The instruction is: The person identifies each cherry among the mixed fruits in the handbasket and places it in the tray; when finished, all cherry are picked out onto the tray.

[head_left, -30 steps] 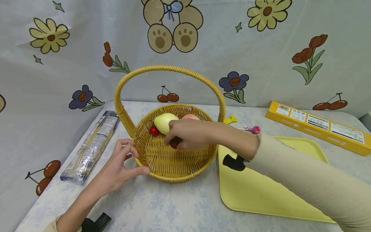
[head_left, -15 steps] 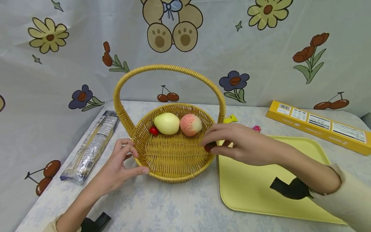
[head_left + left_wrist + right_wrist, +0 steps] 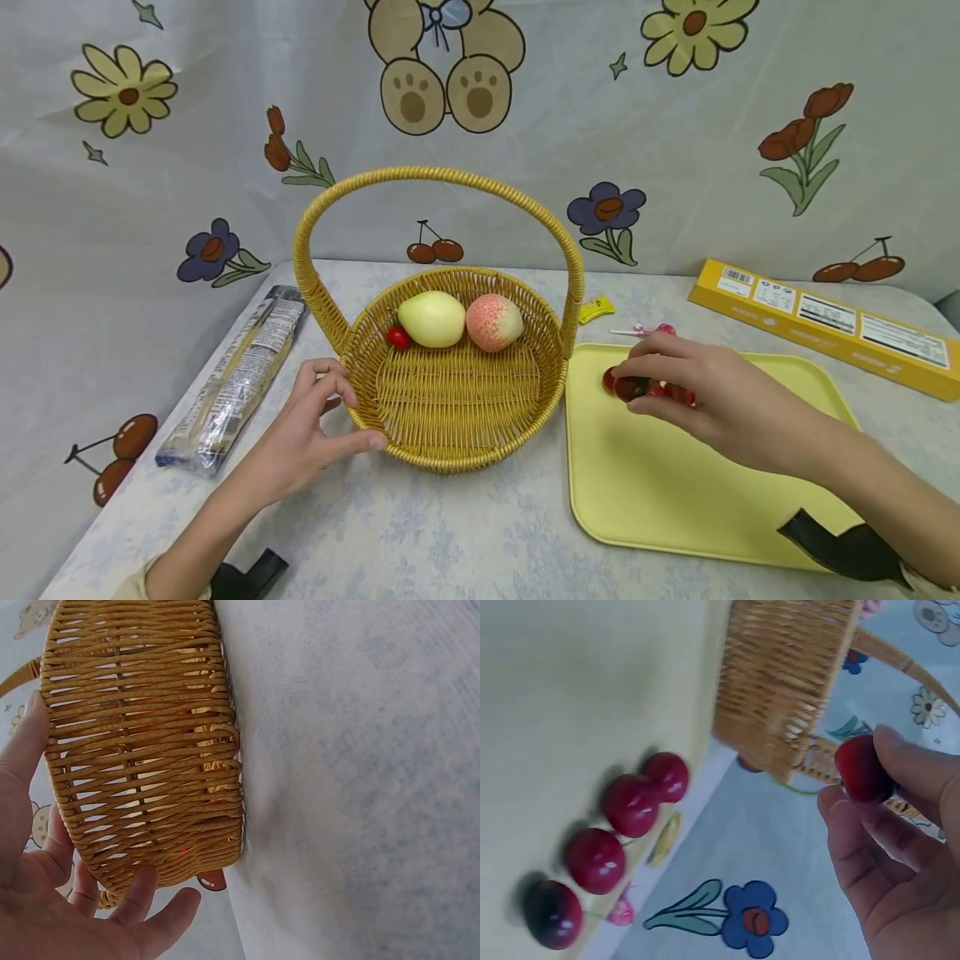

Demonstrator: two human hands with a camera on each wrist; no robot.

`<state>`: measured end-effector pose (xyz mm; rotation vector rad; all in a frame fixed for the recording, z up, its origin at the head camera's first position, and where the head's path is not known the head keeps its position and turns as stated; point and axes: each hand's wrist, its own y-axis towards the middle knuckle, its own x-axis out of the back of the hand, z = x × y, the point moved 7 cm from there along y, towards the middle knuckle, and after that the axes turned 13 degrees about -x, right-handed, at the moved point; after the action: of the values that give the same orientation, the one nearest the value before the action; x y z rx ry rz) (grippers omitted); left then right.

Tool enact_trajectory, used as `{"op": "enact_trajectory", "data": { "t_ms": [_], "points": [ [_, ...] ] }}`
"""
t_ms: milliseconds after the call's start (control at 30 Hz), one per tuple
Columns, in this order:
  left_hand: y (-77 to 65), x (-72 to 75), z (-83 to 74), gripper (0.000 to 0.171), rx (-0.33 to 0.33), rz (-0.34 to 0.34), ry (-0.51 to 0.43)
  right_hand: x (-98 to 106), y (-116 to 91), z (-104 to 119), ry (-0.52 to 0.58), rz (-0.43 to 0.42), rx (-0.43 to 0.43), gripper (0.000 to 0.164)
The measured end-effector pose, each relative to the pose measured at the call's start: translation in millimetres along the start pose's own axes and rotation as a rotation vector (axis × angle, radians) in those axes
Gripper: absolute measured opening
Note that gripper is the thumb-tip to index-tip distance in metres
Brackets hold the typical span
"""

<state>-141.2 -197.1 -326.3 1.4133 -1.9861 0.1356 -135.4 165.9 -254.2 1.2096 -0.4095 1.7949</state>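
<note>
A woven basket [image 3: 465, 463] with a tall handle stands mid-table. In it are a pale yellow-green pear-like fruit [image 3: 432, 319], a pink-and-cream peach [image 3: 494, 322] and a red cherry [image 3: 398, 337]. My left hand [image 3: 311, 429] holds the basket's left side, thumb at the near rim and fingers along the outer wall. Over the far-left part of the yellow tray [image 3: 667, 492], my right hand [image 3: 708, 400] pinches a dark red cherry [image 3: 864, 769] between thumb and fingers. Several more cherries [image 3: 595, 860] lie on the tray, partly hidden by this hand in the head view.
Left of the basket lies a long clear-and-blue plastic packet [image 3: 234, 379]. Behind the tray are a small yellow wrapped sweet [image 3: 597, 309] and a pink lollipop [image 3: 664, 330]. A long yellow box [image 3: 825, 327] lies at the back right, before the patterned cloth.
My right hand has moved right, out of the basket and over the tray, with the dark red cherry in its fingers. The peach came fully into sight. My left hand and the basket stay put.
</note>
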Motion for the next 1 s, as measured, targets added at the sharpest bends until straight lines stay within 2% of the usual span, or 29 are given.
{"op": "enact_trajectory", "data": {
  "t_ms": [100, 167, 333, 667, 1000],
  "points": [
    [-0.1, 0.4, -0.2, 0.041, -0.001, -0.001, 0.002, -5.9, -6.0, -10.9, -0.096, -0.035, -0.059, 0.034],
    [-0.3, 0.7, -0.5, 0.041, -0.003, -0.002, 0.003, -11.3, -8.7, -17.3, -0.122, -0.032, -0.09, 0.034],
    [-1.0, 0.8, -1.4, 0.041, -0.011, -0.005, 0.004, -25.0, -10.6, -31.8, -0.135, 0.012, -0.182, 0.031],
    [-0.8, -0.2, -1.5, 0.041, -0.002, -0.004, -0.003, -43.8, -12.1, -48.4, -0.129, 0.024, -0.294, 0.026],
    [-0.8, -0.2, -0.2, 0.041, 0.005, -0.006, 0.0, -55.1, -10.5, -51.1, -0.164, 0.016, -0.344, 0.03]
  ]
}}
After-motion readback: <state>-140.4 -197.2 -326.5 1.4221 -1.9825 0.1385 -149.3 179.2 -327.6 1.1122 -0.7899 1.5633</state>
